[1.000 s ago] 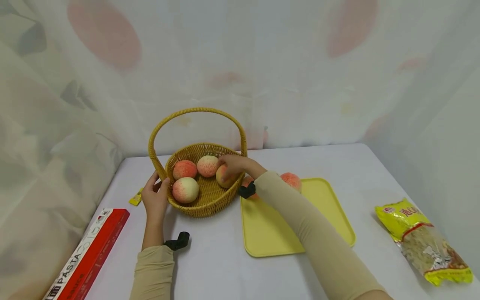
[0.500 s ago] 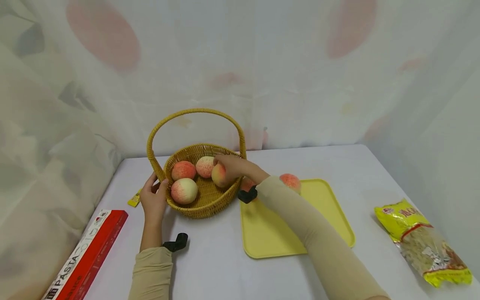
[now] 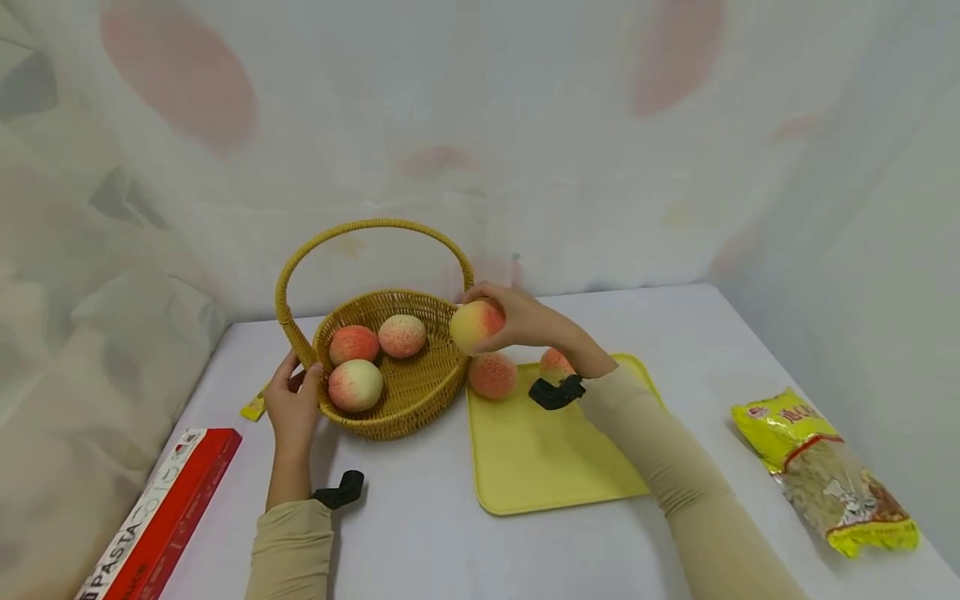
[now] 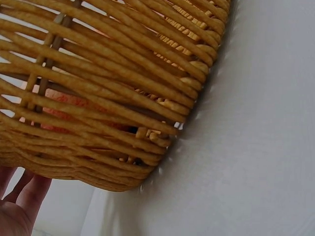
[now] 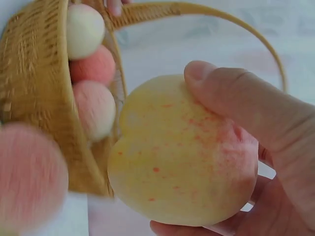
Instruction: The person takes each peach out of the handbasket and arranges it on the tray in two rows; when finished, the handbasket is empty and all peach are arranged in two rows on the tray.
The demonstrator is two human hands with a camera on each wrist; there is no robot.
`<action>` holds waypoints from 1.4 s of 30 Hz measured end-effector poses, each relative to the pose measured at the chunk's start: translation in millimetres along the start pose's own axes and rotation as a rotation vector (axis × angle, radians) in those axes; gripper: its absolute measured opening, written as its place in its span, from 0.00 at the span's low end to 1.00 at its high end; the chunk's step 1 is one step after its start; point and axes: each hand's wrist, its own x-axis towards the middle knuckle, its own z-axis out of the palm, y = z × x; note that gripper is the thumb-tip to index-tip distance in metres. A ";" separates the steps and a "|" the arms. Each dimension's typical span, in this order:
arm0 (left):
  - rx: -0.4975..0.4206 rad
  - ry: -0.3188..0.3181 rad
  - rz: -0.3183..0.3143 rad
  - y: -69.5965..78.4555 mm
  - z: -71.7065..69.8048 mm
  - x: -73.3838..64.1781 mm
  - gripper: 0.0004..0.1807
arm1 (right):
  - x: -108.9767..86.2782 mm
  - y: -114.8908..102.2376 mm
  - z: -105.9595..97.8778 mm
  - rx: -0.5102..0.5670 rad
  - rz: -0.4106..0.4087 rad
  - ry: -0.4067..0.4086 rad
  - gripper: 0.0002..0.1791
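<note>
At the right side of the basket (image 3: pixel 408 385), right hand (image 3: pixel 527 320) clasps a yellow-pink peach (image 3: pixel 470 327); left hand (image 3: pixel 293 408) grips opposite side. Best: soft hold, peach clear of handle (image 3: pixel 382 222).

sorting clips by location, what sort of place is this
Probably a small staged booth, not a working kitchen: patterned curtains hang behind and beside a white table laid with a basket of peaches and a tray.
</note>
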 end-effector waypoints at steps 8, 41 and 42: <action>0.039 0.001 -0.010 3.1 -2.5 1.2 0.24 | -78.4 39.5 -46.2 -0.003 0.183 0.166 0.35; 0.075 0.015 0.005 -1.0 1.9 1.1 0.24 | -153.2 127.4 -46.1 -0.129 0.508 0.163 0.38; 0.074 0.013 0.000 -1.0 2.2 1.4 0.24 | -153.4 127.2 -45.7 -0.127 0.506 0.160 0.39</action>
